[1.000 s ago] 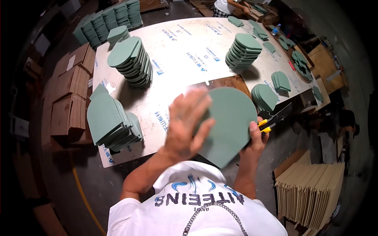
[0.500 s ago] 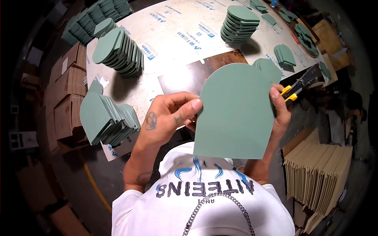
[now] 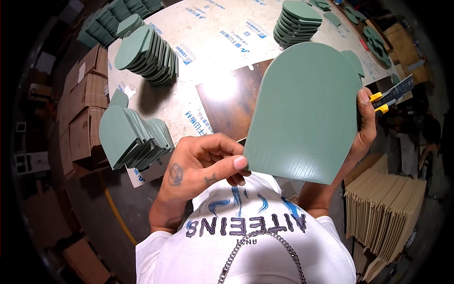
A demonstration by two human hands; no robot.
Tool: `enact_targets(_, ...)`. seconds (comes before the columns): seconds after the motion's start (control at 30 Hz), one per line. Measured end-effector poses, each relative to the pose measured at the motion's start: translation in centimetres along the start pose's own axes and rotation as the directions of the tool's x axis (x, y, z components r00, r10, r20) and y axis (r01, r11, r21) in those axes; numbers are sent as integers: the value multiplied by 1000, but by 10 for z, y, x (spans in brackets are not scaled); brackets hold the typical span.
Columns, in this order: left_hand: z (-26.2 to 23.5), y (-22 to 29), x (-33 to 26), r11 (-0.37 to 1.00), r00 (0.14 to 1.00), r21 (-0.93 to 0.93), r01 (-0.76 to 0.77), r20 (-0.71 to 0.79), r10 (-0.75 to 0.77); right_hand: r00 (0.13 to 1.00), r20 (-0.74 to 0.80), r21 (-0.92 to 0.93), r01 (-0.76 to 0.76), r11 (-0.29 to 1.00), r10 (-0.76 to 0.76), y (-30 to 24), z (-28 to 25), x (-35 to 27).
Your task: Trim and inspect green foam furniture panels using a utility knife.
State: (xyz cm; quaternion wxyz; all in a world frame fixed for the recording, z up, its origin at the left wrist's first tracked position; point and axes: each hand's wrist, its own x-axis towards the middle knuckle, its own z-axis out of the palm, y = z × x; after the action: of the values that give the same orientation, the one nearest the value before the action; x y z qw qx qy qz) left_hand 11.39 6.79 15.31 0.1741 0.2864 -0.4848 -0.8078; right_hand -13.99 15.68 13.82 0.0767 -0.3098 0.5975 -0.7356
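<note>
A flat green panel (image 3: 305,113) with a rounded top and straight bottom is held up before my chest, tilted, with light glinting low on its face. Thumb and fingers of my left hand (image 3: 208,163) pinch it by the lower left corner. My right hand (image 3: 365,120) grips its right edge, the thumb in front and the fingers hidden behind. From that same hand a yellow and dark tool (image 3: 390,97), which looks like a utility knife, sticks out to the right. Behind the panel's upper right edge shows part of another green piece (image 3: 353,62).
On the white table (image 3: 208,33) stand stacks of green panels: one at left (image 3: 146,54), one at far right (image 3: 298,23), one at the near left edge (image 3: 135,135). A dark brown sheet (image 3: 229,102) lies beyond my hands. Cardboard (image 3: 90,113) is piled left, tan sheets (image 3: 385,213) right.
The panel has moved up and to the right and tilted clockwise. My left hand has gone from its upper left side to the lower left corner. The right hand rose with it.
</note>
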Motion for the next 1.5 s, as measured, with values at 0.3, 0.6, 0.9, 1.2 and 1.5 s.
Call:
enact_targets(0.3,-17,-6,1,992,990,-18,-124,61,125,990,7,103,-144,984,144,-13,25,-4)
enact_targets(0.6,-15,11,10,962,960,-19,-272,-66,271,927,105,83,-368,926,359,-30,34,-23)
enact_targets(0.9,-12,18,3,968,966,93,-233,-92,242,866,254,122,-470,874,431,-27,26,-28)
enact_targets(1.2,-10,8,32,969,961,53,-242,-123,247,790,425,114,-530,840,441,-21,31,-26)
enact_targets(1.5,-34,-4,44,932,845,37,-361,-409,343,904,167,489,-422,763,393,57,-8,-18)
